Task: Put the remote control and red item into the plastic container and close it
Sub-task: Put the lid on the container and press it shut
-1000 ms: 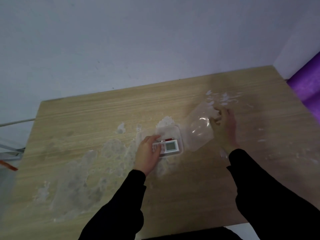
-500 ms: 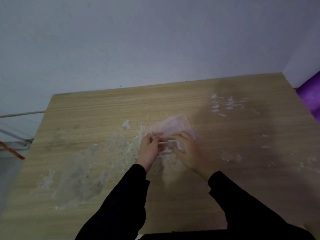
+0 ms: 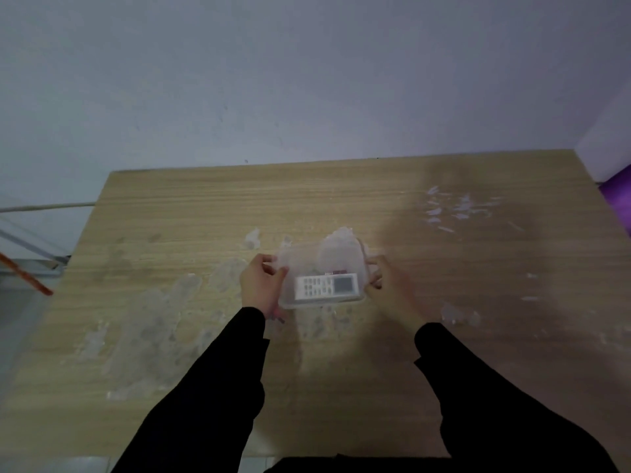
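A clear plastic container point(image 3: 300, 257) sits mid-table with its clear lid point(image 3: 341, 254) lying on top of it. Through the plastic I see the white remote control point(image 3: 326, 286) lying flat along the near side, screen to the right. A small piece of the red item point(image 3: 338, 272) shows just behind the remote. My left hand point(image 3: 261, 285) grips the container's left end, thumb on the lid's edge. My right hand point(image 3: 389, 285) holds the right end, fingers against the rim; it is blurred.
The wooden table point(image 3: 170, 233) carries pale scuffed patches and white flakes point(image 3: 450, 209) at the right rear. A purple object point(image 3: 619, 192) stands past the right edge. An orange rod point(image 3: 25, 278) and a metal frame lie off the left edge. A wall rises behind.
My right hand brought the lid from the table's right side over the container and set it on top. Both hands have moved out to the container's two ends, so the remote shows through.
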The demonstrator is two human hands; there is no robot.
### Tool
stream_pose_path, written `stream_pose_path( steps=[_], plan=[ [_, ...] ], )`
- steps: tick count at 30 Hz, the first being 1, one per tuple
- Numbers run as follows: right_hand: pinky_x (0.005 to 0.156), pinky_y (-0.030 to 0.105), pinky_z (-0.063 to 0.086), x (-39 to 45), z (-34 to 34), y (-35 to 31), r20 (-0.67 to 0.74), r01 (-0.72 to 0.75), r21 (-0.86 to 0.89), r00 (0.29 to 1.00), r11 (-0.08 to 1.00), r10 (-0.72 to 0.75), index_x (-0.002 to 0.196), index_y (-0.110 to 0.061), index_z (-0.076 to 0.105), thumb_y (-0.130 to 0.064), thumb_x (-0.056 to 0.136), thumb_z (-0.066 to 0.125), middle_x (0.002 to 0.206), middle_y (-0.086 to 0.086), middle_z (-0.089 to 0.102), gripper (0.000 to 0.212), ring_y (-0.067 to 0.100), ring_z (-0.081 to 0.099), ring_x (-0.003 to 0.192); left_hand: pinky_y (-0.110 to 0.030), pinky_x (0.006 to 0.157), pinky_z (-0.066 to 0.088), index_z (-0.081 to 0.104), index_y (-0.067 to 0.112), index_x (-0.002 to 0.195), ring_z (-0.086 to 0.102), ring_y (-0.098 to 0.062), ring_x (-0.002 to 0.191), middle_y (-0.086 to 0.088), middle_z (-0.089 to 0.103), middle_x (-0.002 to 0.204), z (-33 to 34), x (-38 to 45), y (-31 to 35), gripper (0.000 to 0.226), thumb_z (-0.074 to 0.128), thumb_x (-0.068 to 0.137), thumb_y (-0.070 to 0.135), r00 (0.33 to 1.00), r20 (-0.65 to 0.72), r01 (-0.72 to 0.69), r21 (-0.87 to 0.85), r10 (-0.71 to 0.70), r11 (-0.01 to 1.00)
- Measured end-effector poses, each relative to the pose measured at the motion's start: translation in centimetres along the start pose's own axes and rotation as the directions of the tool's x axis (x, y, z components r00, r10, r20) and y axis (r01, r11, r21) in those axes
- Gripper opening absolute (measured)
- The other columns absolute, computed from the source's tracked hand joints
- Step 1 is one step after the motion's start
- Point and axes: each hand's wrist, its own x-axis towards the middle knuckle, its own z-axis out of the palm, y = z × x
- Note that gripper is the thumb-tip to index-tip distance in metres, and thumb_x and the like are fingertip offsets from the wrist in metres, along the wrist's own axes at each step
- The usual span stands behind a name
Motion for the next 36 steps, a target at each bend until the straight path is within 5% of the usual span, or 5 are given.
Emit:
stream_pose_path(
  steps=[10, 19, 25, 29, 36],
  plan=[
    [0.085, 0.043, 0.051, -0.7, 0.0, -0.1, 0.112, -0.074, 0.02, 0.991, 0.997, 0.072, 0.131, -0.013, 0.047, -0.006, 0.084, 0.06, 0.094, 0.012, 0.062, 0.049, 0.029, 0.063, 0.092, -0.032, 0.073, 0.045, 0.059, 0.002, 0.115, 0.054, -0.022, 0.077, -0.019, 0.066, 0.099, 1.3, 0.8, -0.4, 0.037, 0.066, 0.083, 0.018, 0.999, -0.003, -0.036, 0.128, 0.037, 0.991],
    [0.069, 0.021, 0.04, -0.4, -0.3, -0.3, 0.187, -0.074, 0.1, 0.981, 0.992, 0.054, 0.134, -0.015, 0.042, 0.002, 0.084, 0.056, 0.102, 0.003, 0.053, 0.055, 0.018, 0.053, 0.093, -0.045, 0.082, 0.056, 0.053, 0.005, 0.126, 0.064, -0.033, 0.092, -0.019, 0.066, 0.113, 2.4, -0.1, -2.2, 0.041, 0.055, 0.09, 0.023, 0.992, -0.011, -0.124, 0.114, 0.126, 0.986],
    [0.118, 0.045, 0.02, 1.2, 1.4, -0.9, 0.054, 0.27, -0.312, 0.962, 0.911, -0.267, 0.145, -0.01, 0.022, -0.032, 0.09, 0.05, 0.156, 0.014, 0.022, 0.066, 0.029, 0.018, 0.144, -0.042, 0.097, 0.045, 0.035, 0.004, 0.139, 0.049, -0.035, 0.12, -0.022, 0.046, 0.135, 2.7, -0.8, -2.5, 0.05, 0.048, 0.091, 0.011, 0.964, 0.031, -0.265, 0.231, 0.266, 0.936],
    [0.12, 0.051, 0.01, 1.8, 3.7, -0.2, 0.146, 0.331, -0.456, 0.944, 0.826, -0.297, 0.149, -0.011, 0.009, -0.058, 0.089, 0.02, 0.161, 0.009, 0.003, 0.077, 0.024, -0.007, 0.148, -0.051, 0.112, 0.03, 0.027, 0.012, 0.144, 0.026, -0.032, 0.142, -0.018, 0.032, 0.152, 3.0, -0.3, -2.0, 0.058, 0.03, 0.086, 0.011, 0.887, 0.188, -0.461, 0.425, 0.422, 0.779],
    [0.119, 0.049, 0.017, 2.1, 4.4, 0.1, 0.12, 0.308, -0.485, 0.951, 0.819, -0.286, 0.148, -0.008, 0.015, -0.051, 0.091, 0.027, 0.159, 0.013, 0.014, 0.072, 0.026, 0.001, 0.148, -0.049, 0.116, 0.025, 0.029, 0.005, 0.141, 0.029, -0.03, 0.139, -0.016, 0.039, 0.147, 3.0, 0.5, -2.5, 0.068, 0.032, 0.082, 0.039, 0.816, 0.3, -0.577, 0.465, 0.494, 0.671]
  ],
)
